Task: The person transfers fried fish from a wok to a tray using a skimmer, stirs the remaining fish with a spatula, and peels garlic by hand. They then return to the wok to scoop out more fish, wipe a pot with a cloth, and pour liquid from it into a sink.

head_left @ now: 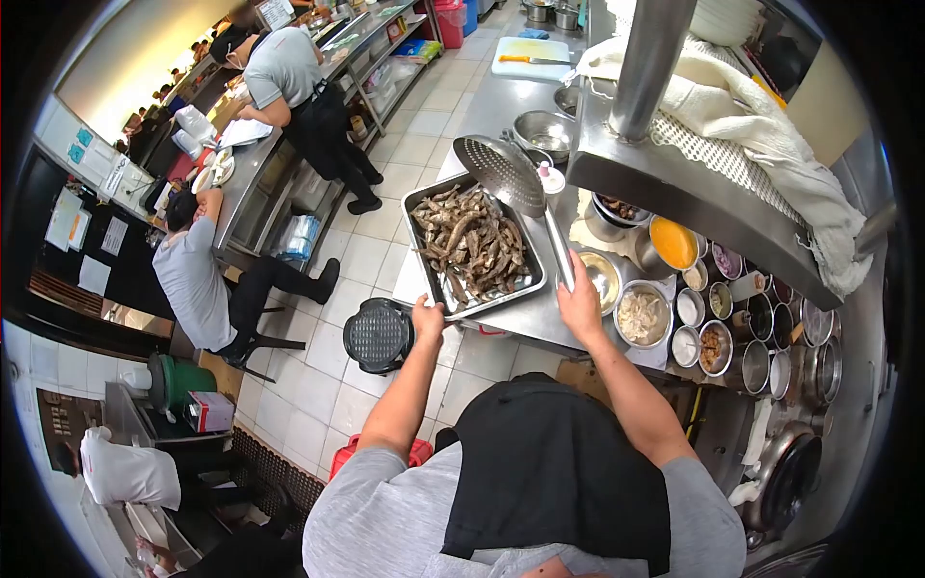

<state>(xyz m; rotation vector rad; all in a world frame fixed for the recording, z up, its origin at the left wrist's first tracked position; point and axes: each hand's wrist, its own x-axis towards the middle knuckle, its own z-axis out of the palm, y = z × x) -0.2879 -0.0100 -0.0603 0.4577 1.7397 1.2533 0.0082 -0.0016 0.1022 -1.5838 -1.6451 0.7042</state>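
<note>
A rectangular metal tray [535,279] piled with small brown fish-like pieces [472,241] is at the corner of the steel counter. My left hand [429,320] is closed on the tray's near left corner. In my right hand [579,301] is the handle of a large perforated skimmer [501,173], its round head raised over the tray's far right part. A steel bowl with pale shredded food [643,315] stands just right of my right hand, and another bowl with yellowish contents [599,279] lies partly behind that hand.
Several small metal containers and an orange-filled pot [673,243] crowd the right side. A steel shelf [703,183] with a white cloth overhangs them. Ahead are a steel bowl [542,133] and a cutting board with a knife [531,58]. Co-workers [289,72] are at the left.
</note>
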